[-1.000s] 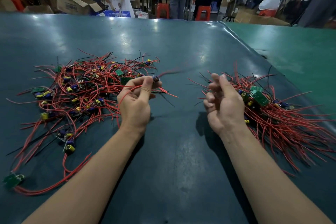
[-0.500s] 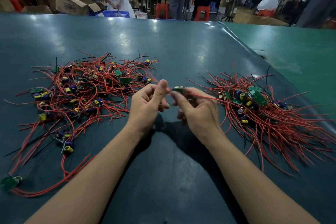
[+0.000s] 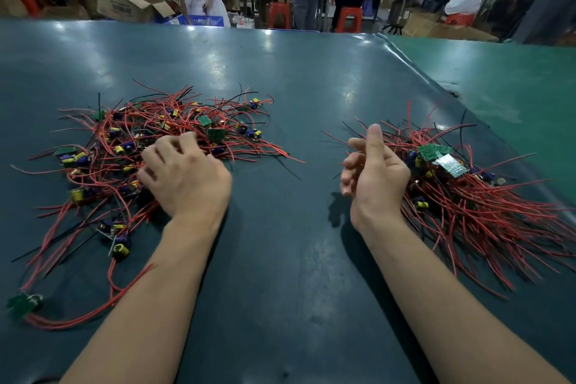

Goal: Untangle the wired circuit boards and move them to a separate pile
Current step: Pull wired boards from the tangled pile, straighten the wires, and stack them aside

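A tangled pile of wired circuit boards [image 3: 149, 146], red and black leads with small green boards, lies on the left of the table. A second pile [image 3: 461, 196], with its wires lying more parallel, is on the right. My left hand [image 3: 184, 178] is palm down on the near right part of the tangled pile. Its bent fingers reach in among the wires and the fingertips are hidden. My right hand [image 3: 371, 171] hovers at the left edge of the right pile, thumb up and fingers loosely curled, holding nothing.
One green board [image 3: 21, 305] on long red leads lies apart at the near left. The dark green table mat [image 3: 280, 259] meets a lighter green table [image 3: 505, 81] at the right. People work at benches beyond the far edge.
Half a second ago both hands held a board between them at the centre. My right hand has since swung right to the second pile and is empty. My left hand has moved back onto the tangled pile.
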The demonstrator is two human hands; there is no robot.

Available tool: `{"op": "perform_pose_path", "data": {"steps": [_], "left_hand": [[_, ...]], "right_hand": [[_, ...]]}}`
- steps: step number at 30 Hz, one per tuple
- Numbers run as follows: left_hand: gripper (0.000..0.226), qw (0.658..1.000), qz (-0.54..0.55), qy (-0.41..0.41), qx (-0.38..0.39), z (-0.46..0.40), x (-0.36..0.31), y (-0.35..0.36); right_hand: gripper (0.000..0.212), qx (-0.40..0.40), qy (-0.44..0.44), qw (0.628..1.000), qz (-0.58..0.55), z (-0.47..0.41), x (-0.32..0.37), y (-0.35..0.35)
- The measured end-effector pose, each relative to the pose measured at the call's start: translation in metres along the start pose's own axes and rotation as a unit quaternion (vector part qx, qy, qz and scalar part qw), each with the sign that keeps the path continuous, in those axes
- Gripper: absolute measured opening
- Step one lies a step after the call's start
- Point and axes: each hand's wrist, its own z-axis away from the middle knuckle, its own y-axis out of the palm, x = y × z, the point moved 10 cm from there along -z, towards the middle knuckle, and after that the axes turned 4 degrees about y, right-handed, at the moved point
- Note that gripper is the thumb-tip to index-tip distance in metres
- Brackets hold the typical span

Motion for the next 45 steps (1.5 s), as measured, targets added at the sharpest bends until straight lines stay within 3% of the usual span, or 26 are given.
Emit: {"op": "perform_pose_path", "data": {"steps": [3,7,13,17,19,22,24,26,28,31,34,38,41,43,45], "left_hand": [[0.038,0.995,-0.063,-0.039,0.062,-0.002,0.016,0.012],[0.027,0.995,-0.073,-0.033,0.057,-0.008,0.019,0.011],[0.031,0.993,0.120,0.014,-0.004,-0.006,0.007,-0.004],[0.047,0.982,0.177,0.069,-0.009,0.002,-0.012,-0.007],[0.043,0.971,0.209,0.091,-0.068,0.005,-0.018,-0.023],[0.033,0.926,0.260,0.159,-0.222,0.016,-0.026,-0.063],[0.025,0.882,0.292,0.255,-0.270,0.032,-0.045,-0.078],[0.026,0.837,0.346,0.348,-0.243,0.048,-0.069,-0.079],[0.034,0.804,0.399,0.409,-0.166,0.061,-0.092,-0.071],[0.045,0.777,0.436,0.453,-0.037,0.073,-0.112,-0.049],[0.047,0.784,0.425,0.452,0.022,0.073,-0.115,-0.035],[0.007,0.831,0.369,0.411,-0.061,0.064,-0.106,-0.042],[0.028,0.852,0.348,0.369,-0.131,0.059,-0.092,-0.048],[0.039,0.859,0.361,0.355,-0.082,0.059,-0.093,-0.040],[0.038,0.879,0.354,0.319,0.035,0.057,-0.099,-0.013]], "right_hand": [[0.041,0.010,-0.002,1.000,0.009,0.000,-0.002,0.000],[0.040,0.010,0.007,1.000,0.021,-0.001,-0.005,0.001],[0.039,0.018,0.011,0.999,0.035,0.000,-0.005,0.002],[0.039,0.023,0.015,0.999,0.046,0.001,-0.005,0.004],[0.039,0.024,0.018,0.998,0.057,0.002,-0.005,0.005],[0.037,0.044,0.033,0.996,0.075,0.004,-0.007,0.010],[0.034,0.096,0.057,0.989,0.097,0.008,-0.012,0.022],[0.031,0.178,0.101,0.972,0.112,0.019,-0.023,0.040],[0.035,0.246,0.146,0.954,0.088,0.031,-0.032,0.055],[0.029,0.287,0.150,0.945,0.035,0.035,-0.028,0.063],[0.013,0.279,0.123,0.952,0.039,0.031,-0.022,0.058],[0.014,0.238,0.096,0.966,0.041,0.026,-0.016,0.051],[0.014,0.210,0.076,0.974,0.025,0.022,-0.009,0.046],[0.012,0.204,0.077,0.976,0.006,0.022,-0.006,0.044],[0.019,0.216,0.093,0.972,0.001,0.024,-0.008,0.047]]}}
